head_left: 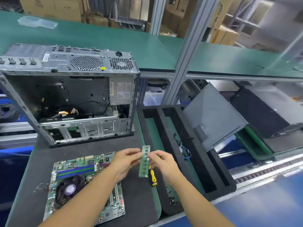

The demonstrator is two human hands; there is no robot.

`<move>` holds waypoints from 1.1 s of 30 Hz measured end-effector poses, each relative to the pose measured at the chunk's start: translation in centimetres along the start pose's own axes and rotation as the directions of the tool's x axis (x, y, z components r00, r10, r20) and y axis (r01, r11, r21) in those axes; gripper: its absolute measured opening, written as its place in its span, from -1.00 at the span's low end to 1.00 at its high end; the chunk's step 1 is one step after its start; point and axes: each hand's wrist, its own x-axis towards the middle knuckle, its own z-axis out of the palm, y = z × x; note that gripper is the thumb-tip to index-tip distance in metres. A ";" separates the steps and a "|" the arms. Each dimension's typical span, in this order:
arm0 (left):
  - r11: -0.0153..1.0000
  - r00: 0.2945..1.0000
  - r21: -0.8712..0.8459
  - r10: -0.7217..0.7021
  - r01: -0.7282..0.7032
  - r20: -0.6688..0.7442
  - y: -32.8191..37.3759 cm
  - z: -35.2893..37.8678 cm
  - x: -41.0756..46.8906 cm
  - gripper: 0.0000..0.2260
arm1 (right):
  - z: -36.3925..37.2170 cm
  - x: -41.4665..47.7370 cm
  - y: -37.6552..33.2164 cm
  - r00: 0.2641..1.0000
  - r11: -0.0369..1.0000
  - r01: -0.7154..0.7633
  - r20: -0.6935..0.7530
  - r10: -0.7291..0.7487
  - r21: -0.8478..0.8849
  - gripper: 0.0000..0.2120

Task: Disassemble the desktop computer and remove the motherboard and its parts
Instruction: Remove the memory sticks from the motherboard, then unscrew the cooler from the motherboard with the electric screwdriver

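Note:
The green motherboard lies flat on the black mat near me, its round black CPU fan at the left and blue and green memory slots above it. A green RAM stick stands almost upright in the air to the right of the board. My left hand pinches its left edge and my right hand pinches its right edge. The opened grey computer case lies behind the board, its inside facing me.
A yellow-handled screwdriver lies on the mat just under the RAM stick. To the right sits a black foam tray with long slots and a blue cable. A grey case side panel leans beyond it.

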 end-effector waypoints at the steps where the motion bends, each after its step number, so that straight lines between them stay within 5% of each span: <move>1: 1.000 1.000 -0.005 -0.004 0.004 -0.008 -0.2 0.6 0.4 -0.81 | -0.6 0.3 0.3 1.000 1.000 -0.003 -0.007 0.003 -0.018 -0.92; 5: 1.000 0.999 0.002 -0.028 0.028 -0.022 -1.2 2.6 2.4 -0.84 | -2.9 2.2 1.3 0.996 0.995 -0.046 -0.079 0.039 -0.086 -0.88; 9: 0.980 0.995 0.189 -0.055 0.069 -0.081 -1.9 2.9 4.1 -0.89 | -4.8 5.3 1.7 0.987 0.970 -0.142 -0.107 0.123 -0.199 -0.75; 16: 0.892 0.960 0.421 -0.044 0.162 -0.277 -2.7 2.2 7.0 -0.84 | -5.3 12.1 3.9 0.964 0.881 -0.267 -0.105 0.245 -0.392 -0.88; 33: 0.863 0.941 0.450 -0.075 0.227 -0.331 -1.6 2.3 7.8 -0.79 | -3.6 15.4 4.4 0.959 0.752 -0.283 -0.157 0.237 -0.595 -0.91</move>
